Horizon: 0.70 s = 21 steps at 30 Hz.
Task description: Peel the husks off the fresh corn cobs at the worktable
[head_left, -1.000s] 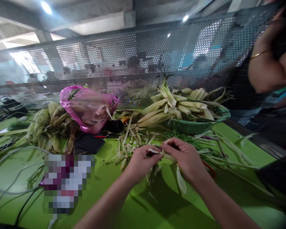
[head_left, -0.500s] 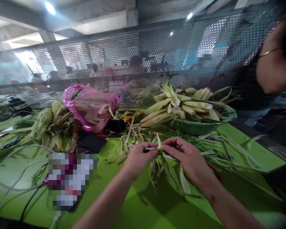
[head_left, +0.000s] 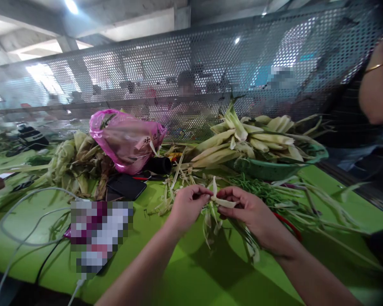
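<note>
Both my hands meet over the green table around a small knot of pale corn husk strips (head_left: pixel 214 198). My left hand (head_left: pixel 189 207) pinches the knot from the left between thumb and fingers. From the other side, my right hand (head_left: pixel 249 211) grips a wide husk strip (head_left: pixel 226 203) that sticks out sideways. One pale strip end stands upright above the fingertips, and thinner greenish strips (head_left: pixel 210 227) dangle below. Behind my right hand lies a heap of shredded green strips (head_left: pixel 258 189). A red curved handle (head_left: pixel 290 225) shows partly beside my right wrist.
A green basin (head_left: pixel 271 171) heaped with corn husks (head_left: pixel 232 136) stands back right. Back left are a pink plastic bag (head_left: pixel 124 142), a husk pile (head_left: pixel 72 163), a black phone (head_left: pixel 127 187) and a cable (head_left: pixel 11 238). A perforated metal screen (head_left: pixel 166 68) runs behind. Another person's arm (head_left: pixel 378 91) is at right.
My right hand has turned slightly, and a wide husk strip now shows between its fingers, pointing right. The whole view has shifted a little, moving the scene rightward.
</note>
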{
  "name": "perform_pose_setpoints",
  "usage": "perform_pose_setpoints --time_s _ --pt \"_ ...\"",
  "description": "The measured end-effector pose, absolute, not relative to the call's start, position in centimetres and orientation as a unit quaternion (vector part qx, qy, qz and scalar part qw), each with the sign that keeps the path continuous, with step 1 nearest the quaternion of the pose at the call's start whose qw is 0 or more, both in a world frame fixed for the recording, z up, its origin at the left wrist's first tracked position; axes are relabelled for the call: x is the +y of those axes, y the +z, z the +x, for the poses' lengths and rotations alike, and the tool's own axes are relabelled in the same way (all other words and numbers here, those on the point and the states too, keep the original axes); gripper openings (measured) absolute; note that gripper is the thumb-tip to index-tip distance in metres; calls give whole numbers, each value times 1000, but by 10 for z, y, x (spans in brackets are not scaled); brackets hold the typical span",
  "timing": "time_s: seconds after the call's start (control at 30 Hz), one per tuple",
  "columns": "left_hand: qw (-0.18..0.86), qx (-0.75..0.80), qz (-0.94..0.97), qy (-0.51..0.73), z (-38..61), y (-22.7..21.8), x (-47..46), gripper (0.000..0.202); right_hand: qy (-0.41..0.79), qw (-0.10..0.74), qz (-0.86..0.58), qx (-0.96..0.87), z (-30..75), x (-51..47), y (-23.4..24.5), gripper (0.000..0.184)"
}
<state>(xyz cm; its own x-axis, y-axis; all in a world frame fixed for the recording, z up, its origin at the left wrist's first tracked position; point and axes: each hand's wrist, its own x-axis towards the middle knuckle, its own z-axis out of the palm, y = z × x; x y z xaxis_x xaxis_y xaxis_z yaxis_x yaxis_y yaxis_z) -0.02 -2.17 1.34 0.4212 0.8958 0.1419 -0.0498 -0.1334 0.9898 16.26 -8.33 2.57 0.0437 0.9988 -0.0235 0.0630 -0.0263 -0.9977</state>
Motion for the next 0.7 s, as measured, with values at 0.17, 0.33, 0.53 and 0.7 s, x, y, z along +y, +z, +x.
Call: perform_pose_setpoints --time_s 0.17,0.33,0.53,0.7 --pt "472 346 685 434 -3 14 -24 14 440 501 -550 -502 155 -83 24 40" --pt "483 313 688 441 -1 15 -28 12 413 511 -550 -515 151 -83 23 33" --pt "543 242 664 454 -3 17 -22 25 452 505 -516 -524 150 -87 27 29" --pt "636 263 562 458 -3 21 -18 25 461 510 -528 -499 149 -91 31 31"
